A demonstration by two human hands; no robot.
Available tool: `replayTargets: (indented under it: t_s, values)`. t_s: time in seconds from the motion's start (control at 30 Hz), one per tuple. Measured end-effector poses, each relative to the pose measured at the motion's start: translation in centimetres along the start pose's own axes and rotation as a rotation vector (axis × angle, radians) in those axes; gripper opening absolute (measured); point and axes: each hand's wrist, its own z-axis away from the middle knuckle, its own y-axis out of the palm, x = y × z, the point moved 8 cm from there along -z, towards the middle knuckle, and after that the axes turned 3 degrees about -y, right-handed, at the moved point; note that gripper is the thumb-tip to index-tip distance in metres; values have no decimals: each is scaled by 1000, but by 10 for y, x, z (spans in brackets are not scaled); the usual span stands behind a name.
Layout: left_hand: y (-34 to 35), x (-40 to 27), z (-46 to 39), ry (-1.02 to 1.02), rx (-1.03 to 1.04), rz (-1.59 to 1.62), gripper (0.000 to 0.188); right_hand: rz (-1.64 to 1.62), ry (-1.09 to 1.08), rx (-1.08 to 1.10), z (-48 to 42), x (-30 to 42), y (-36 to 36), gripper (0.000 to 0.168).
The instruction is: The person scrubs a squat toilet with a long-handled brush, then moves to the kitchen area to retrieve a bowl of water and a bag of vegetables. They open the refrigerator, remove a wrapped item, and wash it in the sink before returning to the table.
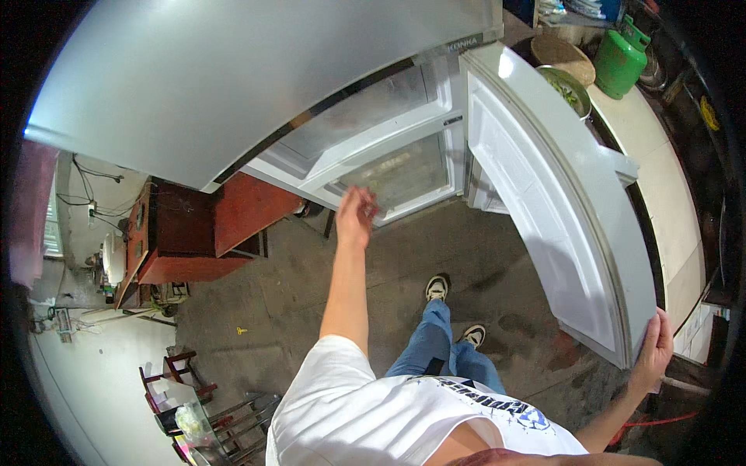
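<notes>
A grey refrigerator point(192, 76) stands before me, its right-hand door point(583, 151) swung wide with the white inner panel showing. Around that door's outer edge, at the lower right, my right hand point(655, 349) is closed. My left hand point(356, 211), blurred and with its fingers bent, is in front of the lower of two inner compartments with cloudy, see-through fronts point(402, 172). Whether it touches the compartment, or has anything in its fingers, cannot be made out.
Right of the door runs a pale counter point(670, 192) with a green gas cylinder point(621, 61) and a metal bowl of greens point(565, 90). At left are a reddish wooden desk point(192, 268), loose cables and wooden chairs point(186, 378). My feet are on the dark floor.
</notes>
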Motion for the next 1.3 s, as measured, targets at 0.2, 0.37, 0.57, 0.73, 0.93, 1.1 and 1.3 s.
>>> replayTargets:
  t_s: [0.2, 0.37, 0.57, 0.73, 0.93, 1.1, 1.3]
  values:
    - [51, -112, -97, 216, 8, 395, 25, -42, -41, 35, -4, 15, 9, 25]
    - [105, -129, -119, 140, 323, 666, 28, 6, -15, -45, -1, 17, 4, 24]
    - [93, -110, -101, 143, 100, 551, 19, 21, -17, -52, -3, 23, 2, 23]
    - [79, -81, -56, 165, 79, 553, 15, -5, -40, -25, -5, 20, 5, 26]
    - [94, -68, 35, 70, 98, 574, 18, 34, -28, -67, -9, 7, -1, 28]
    - [81, -53, 76, 42, 44, 509, 19, 65, -28, -7, -12, 12, -1, 31]
    - [68, -48, 82, 33, 30, 432, 17, 340, 12, 200, -26, 27, -3, 27]
